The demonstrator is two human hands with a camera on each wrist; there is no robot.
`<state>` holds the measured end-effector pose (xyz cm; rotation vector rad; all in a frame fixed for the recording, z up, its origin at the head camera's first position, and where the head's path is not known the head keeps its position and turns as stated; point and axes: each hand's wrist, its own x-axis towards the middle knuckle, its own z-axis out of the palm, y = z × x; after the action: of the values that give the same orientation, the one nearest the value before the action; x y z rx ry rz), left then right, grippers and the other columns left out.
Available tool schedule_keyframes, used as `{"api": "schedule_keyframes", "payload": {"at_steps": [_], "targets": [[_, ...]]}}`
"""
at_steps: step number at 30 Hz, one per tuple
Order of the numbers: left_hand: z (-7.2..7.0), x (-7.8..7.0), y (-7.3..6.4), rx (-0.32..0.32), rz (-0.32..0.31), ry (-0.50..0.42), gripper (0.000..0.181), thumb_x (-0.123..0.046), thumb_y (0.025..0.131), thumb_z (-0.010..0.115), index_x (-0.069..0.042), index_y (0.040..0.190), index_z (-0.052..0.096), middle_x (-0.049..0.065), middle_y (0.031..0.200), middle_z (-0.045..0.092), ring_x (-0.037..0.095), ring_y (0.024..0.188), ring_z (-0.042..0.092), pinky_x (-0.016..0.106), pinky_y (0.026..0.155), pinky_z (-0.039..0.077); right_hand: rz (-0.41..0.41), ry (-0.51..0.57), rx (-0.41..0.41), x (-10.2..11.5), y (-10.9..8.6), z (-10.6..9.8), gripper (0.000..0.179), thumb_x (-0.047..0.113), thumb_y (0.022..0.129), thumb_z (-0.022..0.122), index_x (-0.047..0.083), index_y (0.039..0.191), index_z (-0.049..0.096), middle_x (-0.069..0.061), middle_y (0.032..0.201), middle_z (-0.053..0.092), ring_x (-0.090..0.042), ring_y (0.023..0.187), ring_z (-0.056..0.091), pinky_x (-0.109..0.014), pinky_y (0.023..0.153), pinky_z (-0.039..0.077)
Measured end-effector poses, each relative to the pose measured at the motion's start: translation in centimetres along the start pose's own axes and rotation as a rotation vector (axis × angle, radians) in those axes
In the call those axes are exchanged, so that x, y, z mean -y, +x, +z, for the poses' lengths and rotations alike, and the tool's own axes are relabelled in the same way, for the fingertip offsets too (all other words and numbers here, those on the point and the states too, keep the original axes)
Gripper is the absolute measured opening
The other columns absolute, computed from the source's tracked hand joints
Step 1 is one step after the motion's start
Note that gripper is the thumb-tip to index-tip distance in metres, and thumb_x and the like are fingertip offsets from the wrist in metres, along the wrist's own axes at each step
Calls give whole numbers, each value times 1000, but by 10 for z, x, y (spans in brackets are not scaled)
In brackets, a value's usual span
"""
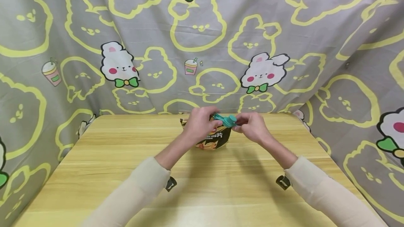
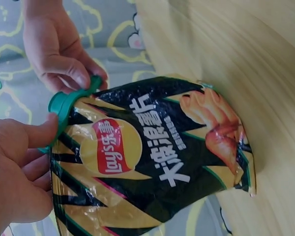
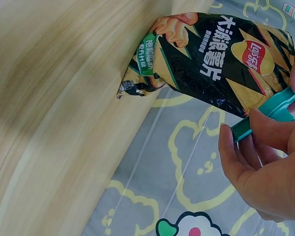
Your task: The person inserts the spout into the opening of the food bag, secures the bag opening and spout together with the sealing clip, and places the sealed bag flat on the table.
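A black and gold Lay's potato chip bag stands on the table, its printed front showing in both wrist views. Across its top edge lies a green bag clip with a round, cap-like part. My left hand pinches the clip and the bag's top edge at the left, thumb in front and fingers behind. At the clip's other end, my right hand pinches it between thumb and fingers near the bag's top corner. Whether the clip is fully closed cannot be told.
The wooden table extends to both sides of the bag and toward me. Behind it and at both sides hangs a grey curtain with cartoon prints. A black strap piece shows under the left cuff, with another under the right.
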<state>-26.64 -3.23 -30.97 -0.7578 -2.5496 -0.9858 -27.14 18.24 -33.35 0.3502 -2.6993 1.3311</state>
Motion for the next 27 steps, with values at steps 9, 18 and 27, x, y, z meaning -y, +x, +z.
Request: {"api": "schedule_keyframes", "payload": {"at_steps": [9,18,27], "targets": [[6,0,2,-53,16,-34,8,-11,86,81,-7,90,74,2,76,72,8,55,57,19,51,46,-8,-2,0,1,0,0,18,0,85,77,0,104,77,-14,94,76,-21,85,71,-34,78,60],[9,2,3,-102,6,-63,9,-6,85,81,-7,84,72,3,70,70,9,53,54,18,50,45,-4,8,12,3,0,2,20,-1,86,76,0,106,76,-14,96,76,-22,87,71,-36,81,61],[10,4,4,-136,10,-38,8,-6,84,82,-6,83,74,4,71,72,9,52,51,18,51,44,21,26,39,16,0,6,35,5,83,82,1,116,72,-16,104,76,-25,94,73,-35,81,60]]}}
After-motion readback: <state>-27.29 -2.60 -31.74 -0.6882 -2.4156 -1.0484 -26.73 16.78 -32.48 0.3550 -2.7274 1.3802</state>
